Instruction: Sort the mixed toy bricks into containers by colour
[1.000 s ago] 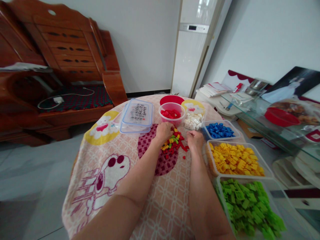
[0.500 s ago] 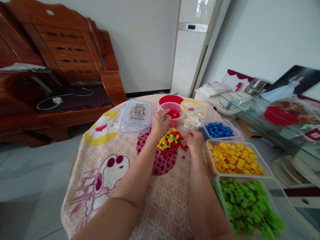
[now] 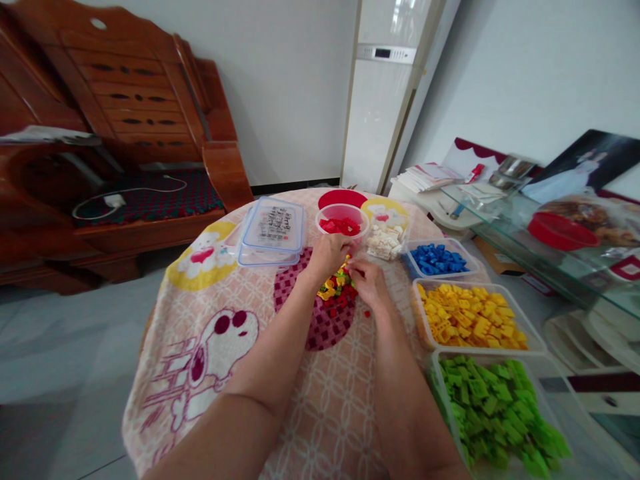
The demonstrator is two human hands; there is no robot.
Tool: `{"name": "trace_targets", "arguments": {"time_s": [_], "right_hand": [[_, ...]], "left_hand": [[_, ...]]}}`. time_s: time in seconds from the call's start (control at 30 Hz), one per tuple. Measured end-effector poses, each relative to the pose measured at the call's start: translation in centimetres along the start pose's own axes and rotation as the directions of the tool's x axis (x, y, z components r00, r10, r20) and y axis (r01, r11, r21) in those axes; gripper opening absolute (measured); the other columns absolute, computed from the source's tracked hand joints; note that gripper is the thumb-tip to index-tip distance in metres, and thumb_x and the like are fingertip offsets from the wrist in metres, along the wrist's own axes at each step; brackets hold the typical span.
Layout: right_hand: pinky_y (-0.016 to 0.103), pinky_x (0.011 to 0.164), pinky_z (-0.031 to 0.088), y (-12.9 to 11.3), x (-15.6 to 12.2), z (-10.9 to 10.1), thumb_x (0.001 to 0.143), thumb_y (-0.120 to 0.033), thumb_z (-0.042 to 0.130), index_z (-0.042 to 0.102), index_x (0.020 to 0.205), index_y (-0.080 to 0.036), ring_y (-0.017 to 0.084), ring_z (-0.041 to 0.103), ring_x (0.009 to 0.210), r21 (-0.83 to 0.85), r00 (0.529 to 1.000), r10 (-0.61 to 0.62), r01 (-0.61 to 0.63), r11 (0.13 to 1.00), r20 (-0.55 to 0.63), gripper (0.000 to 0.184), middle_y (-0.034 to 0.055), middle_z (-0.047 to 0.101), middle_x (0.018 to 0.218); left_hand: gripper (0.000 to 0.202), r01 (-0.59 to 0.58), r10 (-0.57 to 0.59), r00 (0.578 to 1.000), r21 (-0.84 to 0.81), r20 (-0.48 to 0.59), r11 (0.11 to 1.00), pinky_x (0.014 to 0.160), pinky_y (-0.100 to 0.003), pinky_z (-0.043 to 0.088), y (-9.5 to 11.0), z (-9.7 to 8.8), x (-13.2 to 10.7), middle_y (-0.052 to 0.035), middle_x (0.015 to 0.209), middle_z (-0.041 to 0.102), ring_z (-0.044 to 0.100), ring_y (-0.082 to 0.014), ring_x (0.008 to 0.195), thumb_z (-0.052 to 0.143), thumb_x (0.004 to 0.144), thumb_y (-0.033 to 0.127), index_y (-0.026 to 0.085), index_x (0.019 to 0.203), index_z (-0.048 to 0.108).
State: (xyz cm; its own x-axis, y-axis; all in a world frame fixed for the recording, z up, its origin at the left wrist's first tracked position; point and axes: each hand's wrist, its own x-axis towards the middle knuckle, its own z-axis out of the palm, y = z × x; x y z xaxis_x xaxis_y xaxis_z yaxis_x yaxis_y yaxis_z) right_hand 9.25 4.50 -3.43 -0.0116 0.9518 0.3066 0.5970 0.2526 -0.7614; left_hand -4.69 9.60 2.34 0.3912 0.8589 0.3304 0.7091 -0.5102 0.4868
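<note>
A small heap of mixed red, yellow and green bricks (image 3: 336, 293) lies in the middle of the round table's cartoon-print cloth (image 3: 215, 320). My left hand (image 3: 327, 255) rests on the heap's far edge with its fingers curled down; what they pinch is hidden. My right hand (image 3: 365, 280) lies over the heap's right side, fingers bent onto the bricks. Just beyond the hands stands a clear tub of red bricks (image 3: 343, 225).
To the right stand tubs of white bricks (image 3: 384, 241), blue bricks (image 3: 437, 259), yellow bricks (image 3: 470, 319) and green bricks (image 3: 495, 410). Stacked clear lids (image 3: 273, 230) lie at the back left. A wooden bench (image 3: 115, 147) stands to the left and a glass table (image 3: 550, 233) to the right.
My left hand went to the red tub and came back onto the heap. My right hand slid left from the heap's right edge onto the bricks.
</note>
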Motion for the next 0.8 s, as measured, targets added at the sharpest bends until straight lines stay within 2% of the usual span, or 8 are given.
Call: {"name": "trace_targets", "arguments": {"time_s": [0.13,0.3,0.37,0.47,0.53,0.63,0.8], "right_hand": [[0.028,0.081,0.053,-0.4,-0.3,-1.0,0.081,-0.014,0.055,0.081,0.085,-0.024,0.019,0.072,0.084,-0.013,0.988,0.13,-0.132,0.991,-0.089,0.028,0.001,0.08,0.089],[0.027,0.079,0.053,-0.5,-0.3,-1.7,0.08,-0.017,0.053,0.081,0.086,-0.024,0.019,0.072,0.083,-0.033,0.958,0.197,-0.208,0.978,-0.208,0.029,0.0014,0.08,0.086],[0.027,0.08,0.053,-0.5,-0.2,-1.7,0.08,-0.017,0.053,0.081,0.087,-0.024,0.02,0.073,0.084,-0.021,0.954,0.205,-0.215,0.976,-0.218,0.03,0.0022,0.08,0.086],[0.028,0.083,0.054,-0.3,-0.1,-1.8,0.079,-0.016,0.053,0.081,0.088,-0.023,0.02,0.073,0.087,-0.01,0.941,0.228,-0.238,0.971,-0.249,0.031,0.0034,0.081,0.089],[0.029,0.084,0.054,-0.1,-0.1,-1.9,0.079,-0.017,0.052,0.081,0.089,-0.024,0.021,0.073,0.087,-0.013,0.927,0.251,-0.265,0.964,-0.279,0.031,0.003,0.081,0.09],[0.03,0.084,0.055,0.3,-0.1,-1.9,0.079,-0.018,0.052,0.081,0.091,-0.025,0.021,0.073,0.085,-0.011,0.915,0.274,-0.29,0.957,-0.298,0.033,0.0021,0.081,0.089],[0.031,0.082,0.055,1.1,0.1,-1.9,0.078,-0.018,0.052,0.081,0.093,-0.023,0.021,0.073,0.084,-0.013,0.916,0.268,-0.285,0.958,-0.297,0.034,0.0036,0.08,0.087]], "left_hand": [[0.035,0.0,-0.014,0.993,0.121,0.116,0.993,0.098,-0.035,0.053,-0.4,1.3,-0.2,-0.0092,0.113,0.078,0.071,-0.0231,0.105,0.05,0.092,0.014,0.022,0.109,0.08],[0.039,-0.069,0.005,0.968,0.248,0.25,0.966,0.096,-0.033,0.054,-0.3,2.9,-0.6,-0.0124,0.118,0.076,0.071,-0.0236,0.108,0.047,0.093,0.012,0.019,0.117,0.077],[0.04,-0.085,0.02,0.965,0.243,0.26,0.966,0.097,-0.032,0.054,-0.2,3.3,-0.6,-0.0123,0.117,0.076,0.071,-0.0227,0.109,0.048,0.092,0.01,0.019,0.119,0.076],[0.043,-0.077,0.042,0.975,0.151,0.219,0.986,0.1,-0.031,0.053,-0.3,3.6,-0.3,-0.0099,0.117,0.077,0.071,-0.0203,0.109,0.047,0.092,0.009,0.022,0.122,0.075],[0.044,-0.044,0.025,0.985,0.108,0.174,0.993,0.101,-0.031,0.053,-0.4,3.6,-0.1,-0.0092,0.119,0.076,0.071,-0.0199,0.109,0.046,0.093,0.009,0.022,0.123,0.075],[0.044,0.003,-0.023,0.989,0.133,0.149,0.991,0.099,-0.033,0.054,-0.5,3.7,-0.1,-0.0111,0.117,0.077,0.071,-0.0214,0.107,0.045,0.093,0.008,0.021,0.123,0.075],[0.046,-0.108,0.074,0.977,0.165,0.198,0.98,0.101,-0.032,0.052,-0.4,4.3,-0.6,-0.0113,0.117,0.075,0.069,-0.0207,0.11,0.049,0.088,0.004,0.022,0.121,0.074]]}}
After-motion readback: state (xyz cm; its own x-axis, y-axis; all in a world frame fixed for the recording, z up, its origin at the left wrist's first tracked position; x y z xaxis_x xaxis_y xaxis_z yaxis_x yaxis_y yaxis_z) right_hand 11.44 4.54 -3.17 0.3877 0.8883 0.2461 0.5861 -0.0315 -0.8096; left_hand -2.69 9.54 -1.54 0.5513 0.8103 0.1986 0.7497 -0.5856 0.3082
